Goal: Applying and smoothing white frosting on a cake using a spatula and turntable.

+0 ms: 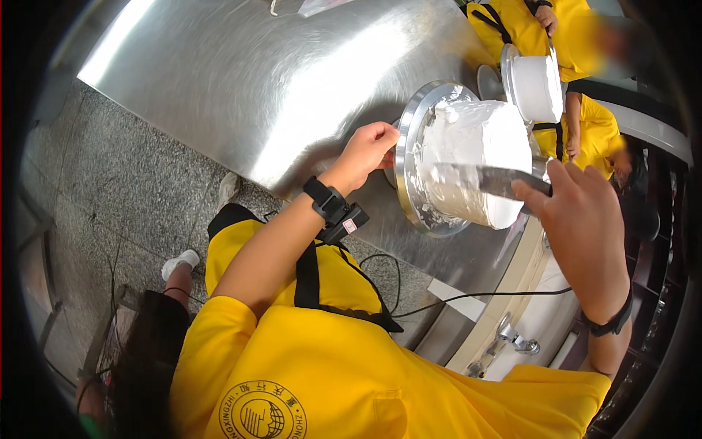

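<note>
A round cake (479,135) coated in white cream stands on a metal cake turntable (411,139), which has smears of cream on its top. At the turntable's rim my left hand (368,152) has its fingers closed, thumb and forefinger pinching the edge. My right hand (581,219) grips the dark handle of an icing spatula (501,180). The flat blade lies against the cake's side, cream along part of it. Cream on the cake's side looks uneven near the turntable.
A shiny steel table (219,80) carries the turntable. Beyond it, people in yellow shirts (592,132) work at another white cake (536,89) on its own turntable. A black cable (482,294) runs past a metal tap (515,338) at the lower right.
</note>
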{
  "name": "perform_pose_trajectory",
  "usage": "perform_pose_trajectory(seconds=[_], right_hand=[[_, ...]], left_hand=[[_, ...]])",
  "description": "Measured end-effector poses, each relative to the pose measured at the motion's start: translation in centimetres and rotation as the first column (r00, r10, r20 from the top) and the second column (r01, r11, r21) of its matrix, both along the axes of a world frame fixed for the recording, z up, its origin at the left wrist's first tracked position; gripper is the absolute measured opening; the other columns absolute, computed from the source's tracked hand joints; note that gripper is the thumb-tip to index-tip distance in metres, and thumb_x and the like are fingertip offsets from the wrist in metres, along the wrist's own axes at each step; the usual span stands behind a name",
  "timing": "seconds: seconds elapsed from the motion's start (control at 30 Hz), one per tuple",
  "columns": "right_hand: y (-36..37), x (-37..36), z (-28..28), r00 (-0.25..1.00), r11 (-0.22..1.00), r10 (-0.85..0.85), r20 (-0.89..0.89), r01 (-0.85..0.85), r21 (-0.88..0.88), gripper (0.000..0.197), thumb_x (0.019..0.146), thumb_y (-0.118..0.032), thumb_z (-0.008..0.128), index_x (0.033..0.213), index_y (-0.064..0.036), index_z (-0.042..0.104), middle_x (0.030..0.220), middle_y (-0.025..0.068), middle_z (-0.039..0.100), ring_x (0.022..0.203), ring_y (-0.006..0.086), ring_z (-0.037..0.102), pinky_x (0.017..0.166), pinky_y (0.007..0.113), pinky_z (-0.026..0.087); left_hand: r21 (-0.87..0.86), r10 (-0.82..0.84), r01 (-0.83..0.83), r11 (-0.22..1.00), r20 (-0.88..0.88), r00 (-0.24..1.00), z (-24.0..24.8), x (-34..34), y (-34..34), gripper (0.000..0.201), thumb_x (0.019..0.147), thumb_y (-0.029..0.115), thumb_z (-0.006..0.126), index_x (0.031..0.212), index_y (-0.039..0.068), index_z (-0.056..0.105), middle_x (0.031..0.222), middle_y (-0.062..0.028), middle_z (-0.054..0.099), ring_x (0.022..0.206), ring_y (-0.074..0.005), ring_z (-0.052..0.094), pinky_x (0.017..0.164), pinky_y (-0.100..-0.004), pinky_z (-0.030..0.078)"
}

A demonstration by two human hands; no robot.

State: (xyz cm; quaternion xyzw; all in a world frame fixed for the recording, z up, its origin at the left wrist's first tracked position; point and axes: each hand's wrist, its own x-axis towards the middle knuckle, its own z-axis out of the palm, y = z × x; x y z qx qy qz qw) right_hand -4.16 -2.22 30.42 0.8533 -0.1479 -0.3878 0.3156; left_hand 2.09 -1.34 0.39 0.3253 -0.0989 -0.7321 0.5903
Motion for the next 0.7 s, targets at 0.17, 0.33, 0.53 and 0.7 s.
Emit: perform_pose_trajectory(seconds=[0.17, 0.33, 0.53, 0.7], right_hand=[[0.4, 0.0, 0.9, 0.999, 0.995, 0.032, -0.011, -0.031, 0.091, 0.022, 0.066, -0.006, 0.061, 0.086, -0.0135, 0.064, 0.069, 0.004, 0.052, 0.07, 0.0151, 0.055, 0.065, 0.026, 0.042], [-3.3, 0.6, 1.0, 0.999, 1.0, 0.016, 0.045, -0.015, -0.009, 0.032, 0.065, -0.004, 0.065, 0.094, -0.0175, 0.064, 0.069, 0.0061, 0.056, 0.064, 0.0169, 0.057, 0.057, 0.025, 0.043], [-7.5, 0.5, 0.1, 0.98, 0.997, -0.04, 0.195, 0.026, 0.077, 0.023, 0.069, -0.007, 0.062, 0.09, -0.0145, 0.066, 0.068, 0.0102, 0.052, 0.063, 0.0232, 0.053, 0.055, 0.031, 0.041], [-8.9, 1.0, 0.4, 0.966, 0.977, -0.139, 0.217, 0.099, 0.187, 0.022, 0.07, -0.004, 0.059, 0.091, -0.0111, 0.065, 0.07, 0.0103, 0.054, 0.068, 0.0238, 0.053, 0.059, 0.032, 0.042]], left_hand=[[0.018, -0.01, 0.01, 1.0, 0.013, 1.0, -0.3, -0.2, -0.2, 0.017, 0.087, 0.021, 0.047, 0.088, 0.006, 0.053, 0.077, 0.0009, 0.053, 0.066, -0.008, 0.052, 0.065, -0.0263, 0.045], [-0.019, -0.027, 0.027, 0.999, 0.013, 1.0, -0.1, -0.2, 0.2, 0.018, 0.089, 0.022, 0.043, 0.091, 0.007, 0.052, 0.081, 0.0006, 0.054, 0.07, -0.0084, 0.053, 0.068, -0.0263, 0.046], [-0.001, -0.012, 0.012, 1.0, -0.008, 1.0, -0.2, -0.4, 0.5, 0.018, 0.087, 0.021, 0.047, 0.087, 0.004, 0.052, 0.076, -0.0002, 0.052, 0.066, -0.0089, 0.052, 0.065, -0.0263, 0.047], [0.007, -0.003, 0.003, 1.0, 0.004, 1.0, -0.4, -0.4, 0.6, 0.019, 0.087, 0.022, 0.047, 0.088, 0.004, 0.053, 0.075, -0.0006, 0.052, 0.065, -0.0092, 0.052, 0.063, -0.026, 0.047]])
